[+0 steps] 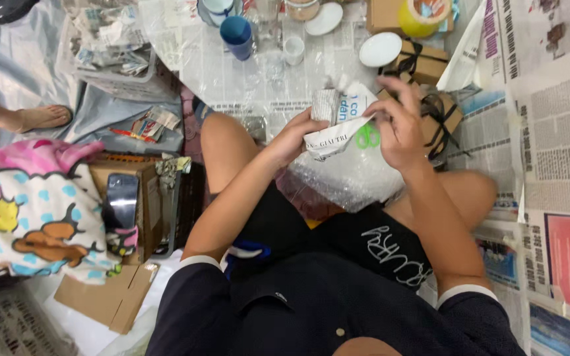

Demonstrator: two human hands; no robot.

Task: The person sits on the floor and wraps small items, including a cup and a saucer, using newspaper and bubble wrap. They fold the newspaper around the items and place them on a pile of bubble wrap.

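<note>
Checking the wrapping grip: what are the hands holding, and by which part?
Both hands hold a newspaper-wrapped bundle: left hand at its left side, right hand on its right edge.

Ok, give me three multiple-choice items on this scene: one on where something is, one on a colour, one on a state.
1. Where does the bubble wrap lie?
A. on the person's lap
B. on the cardboard box at left
C. over the blue cup

2. What colour are the scissor handles?
A. red
B. green
C. black

3. How is the newspaper-wrapped item held?
A. lying alone on the floor
B. in the left hand only
C. between both hands

Answers:
1 A, the wrap rests across the bare thighs below the hands.
2 B, bright green loops show just under the parcel.
3 C, the left hand grips one side and the right hand the other.
</note>
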